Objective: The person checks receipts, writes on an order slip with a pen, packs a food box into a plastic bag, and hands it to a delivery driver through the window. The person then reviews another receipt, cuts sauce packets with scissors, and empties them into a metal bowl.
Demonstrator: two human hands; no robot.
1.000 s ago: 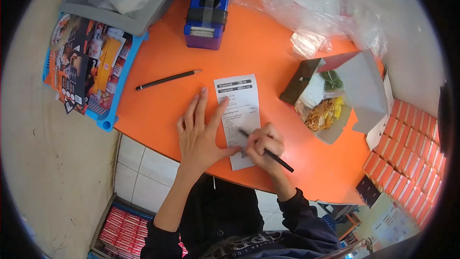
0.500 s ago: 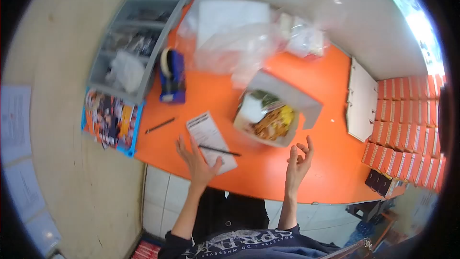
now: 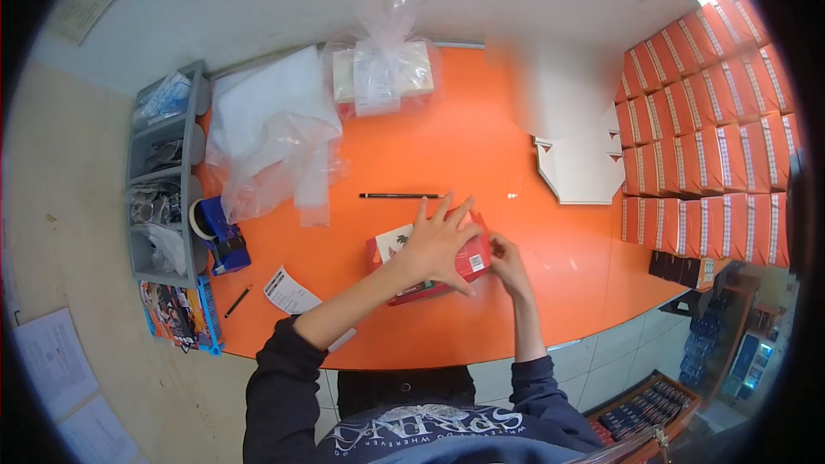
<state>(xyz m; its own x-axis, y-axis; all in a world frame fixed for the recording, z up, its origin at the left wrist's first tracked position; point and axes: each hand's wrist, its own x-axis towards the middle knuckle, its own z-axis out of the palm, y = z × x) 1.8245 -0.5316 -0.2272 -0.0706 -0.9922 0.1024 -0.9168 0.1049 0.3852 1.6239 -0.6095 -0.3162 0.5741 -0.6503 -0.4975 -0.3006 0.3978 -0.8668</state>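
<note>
On the orange table (image 3: 447,155) lies a closed red and white box (image 3: 474,256), in front of my body. My left hand (image 3: 436,245) rests on its top with the fingers spread. At the box's right side my right hand (image 3: 509,266) has its fingers bent against the edge; what they pinch, if anything, is hidden. A black pencil (image 3: 400,196) lies just beyond the box. The printed paper slip (image 3: 290,292) is to the left, partly under my left forearm. Another dark pencil (image 3: 238,301) lies further left.
Plastic bags (image 3: 279,155), a bagged box (image 3: 382,77) and a grey organiser (image 3: 161,172) stand at the back and left, near a blue tape dispenser (image 3: 225,245). Flat white cartons (image 3: 580,167) and stacked red boxes (image 3: 705,155) are at the right.
The food box, open before, is now closed. Both hands have moved onto it. The pencil that lay on the slip is now beyond the box, and the camera view has shifted.
</note>
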